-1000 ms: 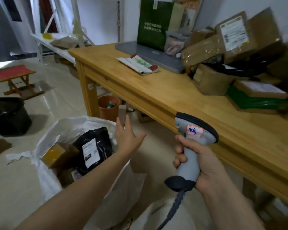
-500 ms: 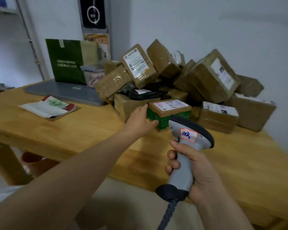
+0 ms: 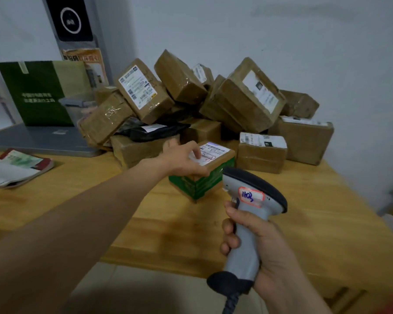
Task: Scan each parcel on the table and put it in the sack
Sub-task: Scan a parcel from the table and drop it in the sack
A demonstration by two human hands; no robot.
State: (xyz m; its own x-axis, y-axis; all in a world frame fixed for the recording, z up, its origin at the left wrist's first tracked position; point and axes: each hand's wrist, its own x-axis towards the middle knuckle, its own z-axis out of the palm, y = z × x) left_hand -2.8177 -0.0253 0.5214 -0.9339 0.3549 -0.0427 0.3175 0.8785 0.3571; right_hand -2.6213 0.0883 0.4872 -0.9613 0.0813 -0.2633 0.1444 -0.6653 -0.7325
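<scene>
1. The left hand (image 3: 181, 160) hovers open over the white sack at lower left a second ago and is just short of the box half a second ago. It now grips the green-sided parcel (image 3: 199, 188) at frame centre, fingers on its label (image 3: 217, 150), thumb at the near corner.
2. The view swings up from the floor to the parcel pile (image 3: 243, 103), and the white sack leaves the frame.

The left hand (image 3: 183, 160) grips a small green-sided parcel (image 3: 204, 177) on the wooden table (image 3: 304, 223). The right hand (image 3: 263, 252) holds a grey barcode scanner (image 3: 247, 223) just beside it, before piled boxes (image 3: 236, 105).
</scene>
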